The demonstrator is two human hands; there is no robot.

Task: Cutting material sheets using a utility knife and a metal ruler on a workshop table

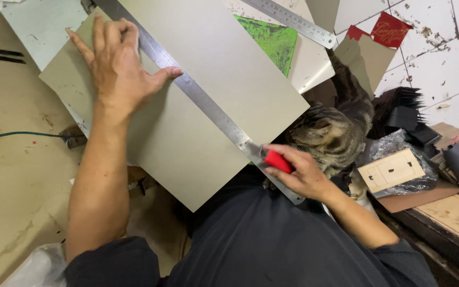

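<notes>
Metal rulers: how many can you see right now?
2. One long steel ruler lies diagonally across the grey board under the left hand; a second ruler lies at the top edge.

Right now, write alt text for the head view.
A left hand presses a long steel ruler onto a grey board while the right hand draws a red-handled knife along it. A tabby cat sits beside.

Head camera looks steeply down, close over the grey board (187, 101) at lap level.
</notes>
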